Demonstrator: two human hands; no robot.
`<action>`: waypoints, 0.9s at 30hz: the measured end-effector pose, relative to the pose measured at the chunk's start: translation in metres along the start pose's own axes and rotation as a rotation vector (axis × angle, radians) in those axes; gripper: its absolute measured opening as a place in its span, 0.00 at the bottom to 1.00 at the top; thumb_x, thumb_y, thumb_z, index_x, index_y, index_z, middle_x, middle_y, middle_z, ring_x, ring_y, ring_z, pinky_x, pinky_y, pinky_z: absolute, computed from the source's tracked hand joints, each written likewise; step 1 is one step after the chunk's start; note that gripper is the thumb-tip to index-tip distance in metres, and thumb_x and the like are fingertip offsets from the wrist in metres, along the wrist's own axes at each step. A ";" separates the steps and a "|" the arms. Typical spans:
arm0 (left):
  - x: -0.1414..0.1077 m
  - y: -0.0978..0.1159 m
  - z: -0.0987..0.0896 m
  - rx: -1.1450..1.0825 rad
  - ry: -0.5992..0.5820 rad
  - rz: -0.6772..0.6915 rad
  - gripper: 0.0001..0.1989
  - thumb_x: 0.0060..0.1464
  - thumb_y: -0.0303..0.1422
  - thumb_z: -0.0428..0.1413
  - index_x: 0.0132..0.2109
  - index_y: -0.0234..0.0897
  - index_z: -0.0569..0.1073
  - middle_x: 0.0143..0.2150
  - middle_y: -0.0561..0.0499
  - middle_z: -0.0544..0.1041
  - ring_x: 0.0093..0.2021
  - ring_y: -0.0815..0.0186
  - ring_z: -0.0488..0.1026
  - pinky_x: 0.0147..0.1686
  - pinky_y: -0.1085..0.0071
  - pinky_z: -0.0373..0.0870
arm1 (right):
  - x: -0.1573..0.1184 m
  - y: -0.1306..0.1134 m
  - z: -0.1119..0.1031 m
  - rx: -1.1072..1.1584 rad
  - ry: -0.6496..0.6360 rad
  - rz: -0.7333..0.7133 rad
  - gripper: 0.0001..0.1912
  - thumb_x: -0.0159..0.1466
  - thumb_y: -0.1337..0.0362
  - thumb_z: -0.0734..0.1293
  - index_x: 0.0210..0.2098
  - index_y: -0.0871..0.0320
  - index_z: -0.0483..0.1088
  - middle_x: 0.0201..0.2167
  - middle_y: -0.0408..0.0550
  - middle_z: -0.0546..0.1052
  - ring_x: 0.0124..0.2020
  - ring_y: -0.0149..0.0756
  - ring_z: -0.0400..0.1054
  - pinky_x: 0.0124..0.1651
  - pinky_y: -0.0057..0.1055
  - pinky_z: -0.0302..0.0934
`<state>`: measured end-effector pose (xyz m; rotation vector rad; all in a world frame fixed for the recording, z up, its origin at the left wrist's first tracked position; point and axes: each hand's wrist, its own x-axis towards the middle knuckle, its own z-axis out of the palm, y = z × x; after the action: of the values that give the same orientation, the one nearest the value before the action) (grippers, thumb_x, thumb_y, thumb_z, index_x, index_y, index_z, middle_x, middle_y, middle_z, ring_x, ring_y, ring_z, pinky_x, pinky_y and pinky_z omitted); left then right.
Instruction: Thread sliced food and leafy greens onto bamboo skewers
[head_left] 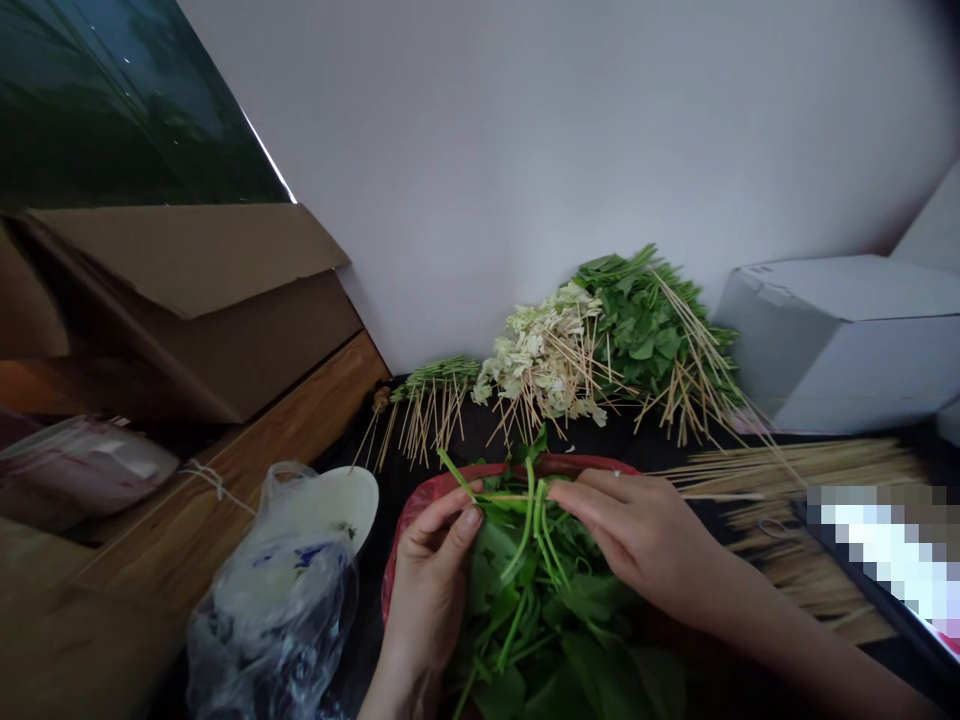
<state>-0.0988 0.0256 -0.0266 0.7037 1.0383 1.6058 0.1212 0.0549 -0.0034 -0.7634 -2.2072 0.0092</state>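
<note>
A red plastic bag (420,497) lies open in front of me, full of loose leafy greens (517,640). Above them my left hand (435,570) pinches a green stem (455,473) between thumb and fingers. My right hand (630,530) comes in from the right, its fingers closed at the ends of several upright stems (541,525). A thin pale strip, perhaps a skewer, runs between both hands. What exactly the right fingertips grip is partly hidden.
Skewered green vegetables (439,375), skewered pale leaves (547,350) and skewered leafy greens (645,320) lie along the wall. Bare bamboo skewers (817,465) and a blurred screen (885,570) are right. A white bowl (364,500), clear plastic bag (277,630), cardboard box (187,350) and white box (847,340) flank the workspace.
</note>
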 end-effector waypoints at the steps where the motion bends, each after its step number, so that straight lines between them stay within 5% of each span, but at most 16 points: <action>1: 0.000 0.000 0.001 0.001 0.006 -0.012 0.13 0.42 0.34 0.74 0.37 0.40 0.84 0.42 0.49 0.86 0.37 0.64 0.83 0.41 0.70 0.79 | 0.000 0.000 0.000 -0.010 0.001 -0.005 0.17 0.69 0.75 0.57 0.48 0.61 0.74 0.36 0.51 0.79 0.33 0.37 0.74 0.35 0.32 0.66; 9: -0.002 0.001 0.004 0.113 -0.022 -0.024 0.13 0.45 0.38 0.72 0.39 0.38 0.85 0.38 0.46 0.86 0.41 0.58 0.82 0.47 0.65 0.77 | 0.000 0.000 0.006 -0.097 -0.016 -0.039 0.19 0.68 0.76 0.55 0.46 0.61 0.75 0.30 0.47 0.77 0.28 0.35 0.71 0.31 0.30 0.63; 27: 0.002 0.000 -0.001 0.112 -0.020 -0.107 0.12 0.43 0.35 0.73 0.36 0.36 0.84 0.35 0.47 0.85 0.35 0.61 0.81 0.41 0.67 0.77 | -0.013 -0.011 0.018 -0.326 0.019 -0.105 0.21 0.65 0.79 0.55 0.49 0.65 0.73 0.31 0.48 0.77 0.25 0.37 0.68 0.27 0.37 0.55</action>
<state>-0.0999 0.0274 -0.0274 0.7251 1.1390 1.4555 0.1096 0.0432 -0.0218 -0.8162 -2.2551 -0.4167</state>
